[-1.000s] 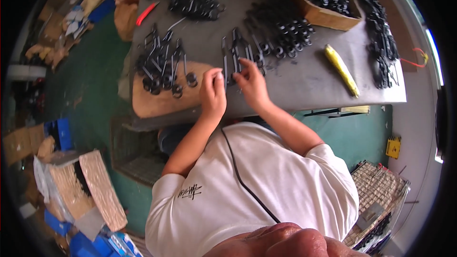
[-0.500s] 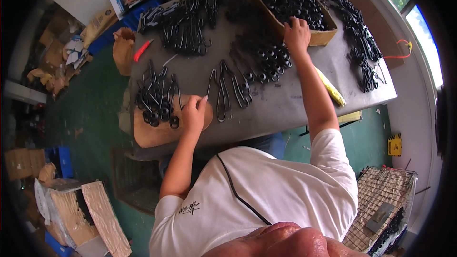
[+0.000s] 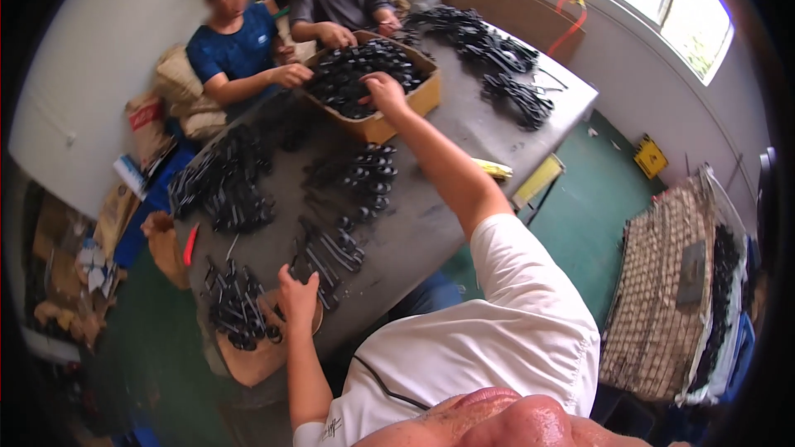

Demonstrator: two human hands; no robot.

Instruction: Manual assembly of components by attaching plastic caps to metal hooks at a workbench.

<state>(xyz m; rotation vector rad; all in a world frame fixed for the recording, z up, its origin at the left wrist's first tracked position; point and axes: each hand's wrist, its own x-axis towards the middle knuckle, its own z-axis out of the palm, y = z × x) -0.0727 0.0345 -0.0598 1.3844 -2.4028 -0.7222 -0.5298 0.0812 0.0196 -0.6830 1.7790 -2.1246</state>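
Note:
My left hand [image 3: 299, 296] is over the near left of the table, thumb and forefinger apart. It is beside a row of dark metal rods with black round ends [image 3: 330, 253]; one thin dark rod lies close to its fingertips. My right arm stretches across the table to a cardboard box [image 3: 401, 126] heaped with small black round-ended parts [image 3: 352, 74]. At the near rim of that heap is my right hand [image 3: 386, 93], its fingers apart, and I see nothing held in it. A bundle of rods [image 3: 236, 302] rests on a brown cardboard piece [image 3: 248, 366] left of my left hand.
Two people across the table reach at the box, one hand [image 3: 291, 75] on its left and another hand [image 3: 337, 35] at its back. More black rods [image 3: 224, 182] lie far left by a red-handled tool [image 3: 191, 245]. Black bundles [image 3: 517, 99] and a yellow item [image 3: 494, 168] lie right.
The view has swung up and to the right, bringing the two people and more window into sight. My left thumb and forefinger have spread apart. My right hand stays at the box.

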